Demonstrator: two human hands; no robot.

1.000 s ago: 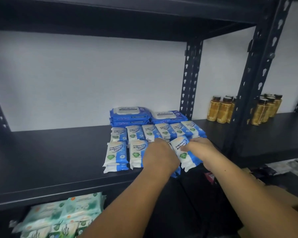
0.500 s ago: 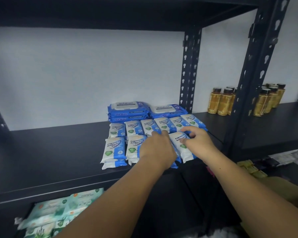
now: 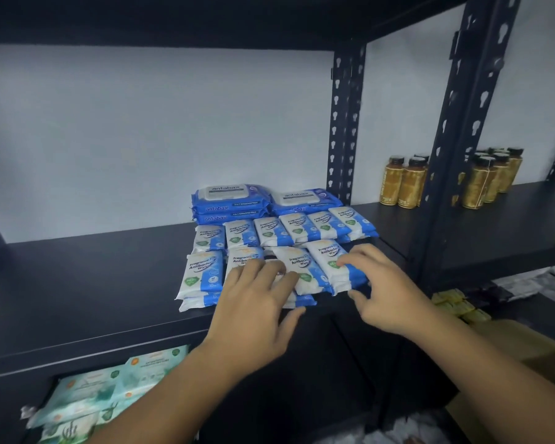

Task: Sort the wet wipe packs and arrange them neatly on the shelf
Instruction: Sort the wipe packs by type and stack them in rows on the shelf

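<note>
Small white-and-blue antibacterial wipe packs lie in two rows on the black shelf [image 3: 93,283]. The back row [image 3: 282,230] holds several packs; the front row [image 3: 202,274] has stacked packs. Behind them sit large blue Antabax packs [image 3: 231,200], two stacked on the left and one on the right. My left hand [image 3: 257,302] lies with spread fingers on the front middle packs. My right hand [image 3: 382,290] touches the rightmost front pack [image 3: 330,254] with its fingertips on top and its thumb at the pack's front edge.
Amber bottles [image 3: 404,184] with black caps stand on the neighbouring shelf to the right, past a perforated black post [image 3: 343,129]. Green-and-white wipe packs [image 3: 103,392] lie on the lower shelf at left. A cardboard box [image 3: 510,341] sits low at right.
Both hands have opened and slid back toward the shelf's front edge, laying the front packs flat. The tilted pack under my right hand now lies in line with the row.
</note>
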